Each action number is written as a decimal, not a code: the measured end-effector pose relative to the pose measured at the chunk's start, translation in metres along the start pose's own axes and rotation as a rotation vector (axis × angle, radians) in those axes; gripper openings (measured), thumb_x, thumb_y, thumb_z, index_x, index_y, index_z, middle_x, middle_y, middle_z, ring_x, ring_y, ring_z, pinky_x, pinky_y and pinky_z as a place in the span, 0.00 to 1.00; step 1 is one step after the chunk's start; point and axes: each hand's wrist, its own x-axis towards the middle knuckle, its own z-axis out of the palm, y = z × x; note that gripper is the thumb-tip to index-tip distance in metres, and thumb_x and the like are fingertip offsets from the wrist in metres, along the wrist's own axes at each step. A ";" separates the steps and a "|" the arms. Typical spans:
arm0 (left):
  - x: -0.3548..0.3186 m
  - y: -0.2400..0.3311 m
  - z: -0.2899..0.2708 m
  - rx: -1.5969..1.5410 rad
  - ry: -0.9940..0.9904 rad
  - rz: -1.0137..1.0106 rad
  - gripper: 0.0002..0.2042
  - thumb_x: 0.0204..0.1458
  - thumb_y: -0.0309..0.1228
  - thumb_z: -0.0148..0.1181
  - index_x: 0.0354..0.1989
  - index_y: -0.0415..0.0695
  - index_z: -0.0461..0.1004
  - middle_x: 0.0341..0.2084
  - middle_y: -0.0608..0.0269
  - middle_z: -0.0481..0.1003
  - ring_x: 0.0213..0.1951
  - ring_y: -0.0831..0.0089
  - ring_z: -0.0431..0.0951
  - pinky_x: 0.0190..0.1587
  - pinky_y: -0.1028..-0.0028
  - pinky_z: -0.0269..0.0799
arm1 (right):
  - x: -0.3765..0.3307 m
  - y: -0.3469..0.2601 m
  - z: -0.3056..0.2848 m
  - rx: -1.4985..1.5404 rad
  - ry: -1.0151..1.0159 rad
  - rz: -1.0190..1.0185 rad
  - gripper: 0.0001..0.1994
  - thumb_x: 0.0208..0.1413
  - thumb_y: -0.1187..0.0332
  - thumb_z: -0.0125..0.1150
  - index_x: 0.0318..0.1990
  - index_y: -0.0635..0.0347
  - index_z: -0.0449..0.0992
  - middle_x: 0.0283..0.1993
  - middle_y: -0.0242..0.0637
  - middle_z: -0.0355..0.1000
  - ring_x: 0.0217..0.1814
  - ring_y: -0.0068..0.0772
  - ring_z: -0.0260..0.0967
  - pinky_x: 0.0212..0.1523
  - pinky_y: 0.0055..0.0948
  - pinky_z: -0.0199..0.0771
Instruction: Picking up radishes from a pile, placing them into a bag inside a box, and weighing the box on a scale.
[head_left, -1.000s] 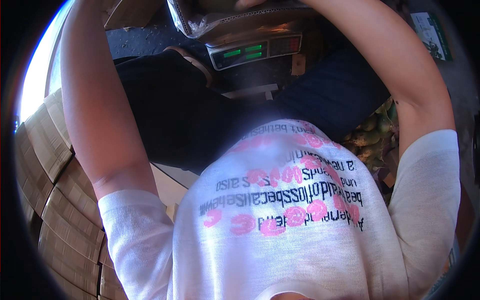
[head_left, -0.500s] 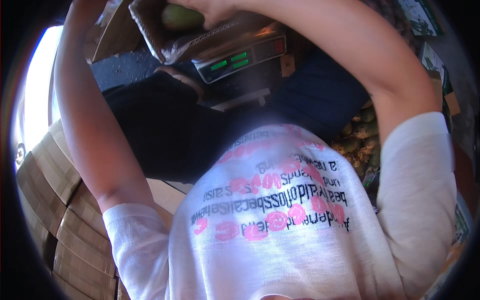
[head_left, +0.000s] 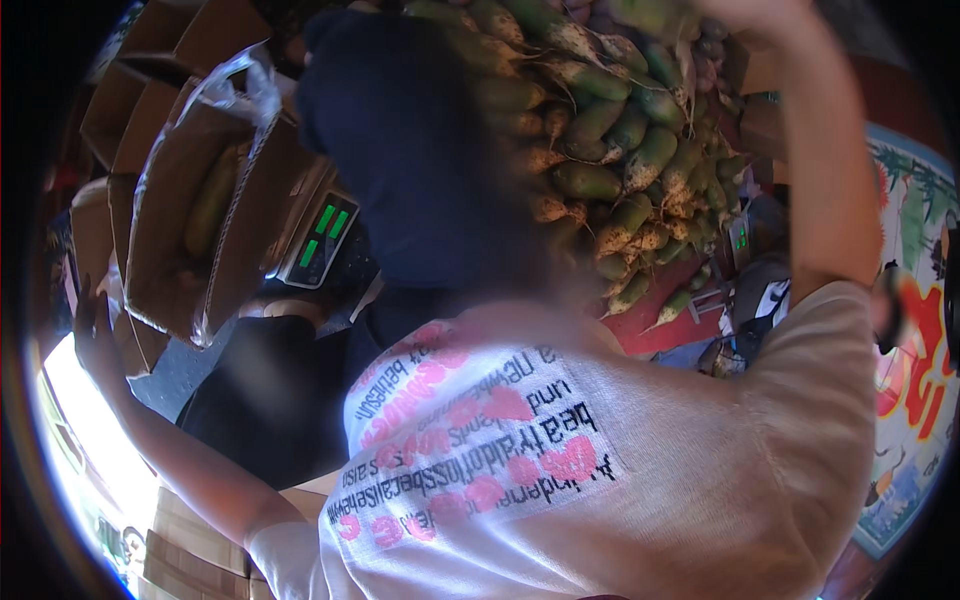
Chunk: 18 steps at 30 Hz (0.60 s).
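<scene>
Head view, and both arms are spread wide! Up at the top edge, the right hand (head_left: 750, 8) is out over the pile of green radishes (head_left: 590, 182), right beside one radish (head_left: 645, 14) at the rim; it's blurred and cut off, so whether it grips that one I cannot tell. Over on the left, the left hand (head_left: 95, 335) sits in shadow, fingers extended and parted, close by the cardboard box (head_left: 168, 285); contact is too dim to call. Inside that tilted-looking box, with clear plastic (head_left: 262, 85) along its rim, lies another radish (head_left: 212, 205). Just beside it, a scale (head_left: 318, 245) glows green, right next to the dark trousers (head_left: 410, 150).
</scene>
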 end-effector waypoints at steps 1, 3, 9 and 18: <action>-0.003 0.014 0.010 -0.061 0.069 -0.003 0.16 0.65 0.36 0.51 0.58 0.49 0.77 0.59 0.66 0.75 0.60 0.64 0.74 0.63 0.64 0.68 | -0.033 0.027 0.032 -0.018 -0.088 0.163 0.45 0.39 0.55 0.78 0.63 0.67 0.62 0.54 0.56 0.72 0.55 0.50 0.74 0.51 0.40 0.76; -0.020 0.023 0.006 -0.082 0.131 -0.019 0.16 0.65 0.36 0.52 0.57 0.48 0.78 0.58 0.66 0.76 0.59 0.65 0.75 0.62 0.64 0.68 | -0.092 0.069 0.102 0.155 -0.284 0.310 0.48 0.43 0.58 0.76 0.71 0.58 0.55 0.59 0.51 0.71 0.59 0.48 0.72 0.59 0.40 0.72; -0.023 -0.011 0.016 -0.074 0.167 -0.183 0.15 0.62 0.33 0.57 0.52 0.40 0.80 0.53 0.57 0.79 0.54 0.66 0.79 0.56 0.68 0.74 | -0.242 0.107 0.245 0.125 -0.747 0.776 0.52 0.42 0.49 0.75 0.73 0.50 0.50 0.63 0.52 0.69 0.60 0.57 0.71 0.61 0.47 0.71; -0.034 -0.061 -0.001 0.103 0.183 0.026 0.18 0.63 0.29 0.50 0.59 0.37 0.74 0.61 0.53 0.72 0.63 0.57 0.70 0.64 0.62 0.67 | -0.269 0.124 0.293 -0.119 -0.517 0.616 0.49 0.48 0.59 0.72 0.75 0.38 0.47 0.68 0.47 0.61 0.68 0.51 0.61 0.66 0.45 0.64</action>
